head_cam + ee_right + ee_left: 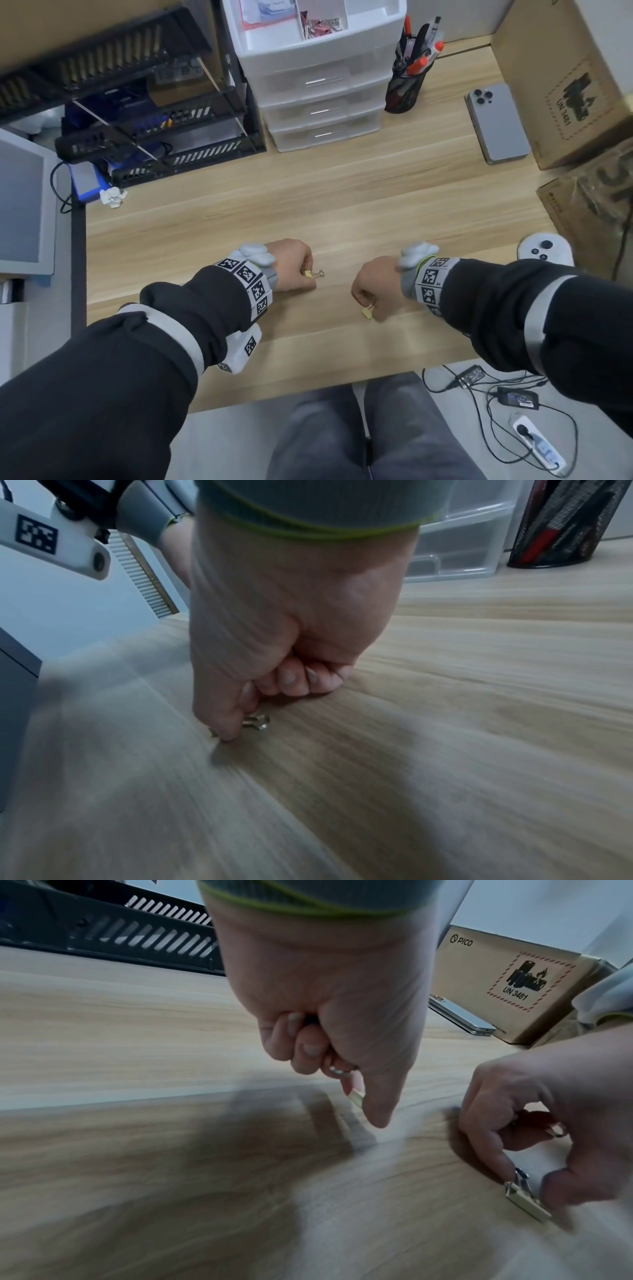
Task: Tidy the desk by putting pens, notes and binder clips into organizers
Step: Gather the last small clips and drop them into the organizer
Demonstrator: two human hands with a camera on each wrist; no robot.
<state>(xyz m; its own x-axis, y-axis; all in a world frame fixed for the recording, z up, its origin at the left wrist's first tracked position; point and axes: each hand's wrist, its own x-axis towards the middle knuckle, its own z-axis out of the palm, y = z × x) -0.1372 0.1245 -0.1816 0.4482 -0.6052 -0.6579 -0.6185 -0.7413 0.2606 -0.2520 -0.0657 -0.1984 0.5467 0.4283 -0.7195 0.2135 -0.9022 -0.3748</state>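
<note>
Both hands are down on the wooden desk (342,205), near its front edge, each busy w/ a small gold binder clip. The left hand (291,265) has its fingers curled in and pinches the left clip (313,273) between thumb and forefinger — the gold body sits at the fingertips and the silver wire handles stick out to the right, low over the wood. From the left wrist cam only a pale gold edge (356,1097) shows under the thumb, plus a bit of silver wire loop tucked by the curled fingers.

The right hand (375,286) is likewise curled, thumb and forefinger nipping the right clip (367,313); its gold body pokes out below the fingertips, touching or just off the desk, can't tell which. The left wrist cam shows that one best (525,1202): folded yellow-gold metal, wedge-shaped, w/ shiny silver wire arms running up between the fingers. In the right wrist view just a silver loop (258,722) peeks out beside the thumb.

The two clips are apart, the right one nearer the person.

At the back of the desk: a white drawer unit (318,99) w/ an open top tray holding pinkish clips (320,24), and beside it a black mesh pen cup (407,84) full of pens.
</note>
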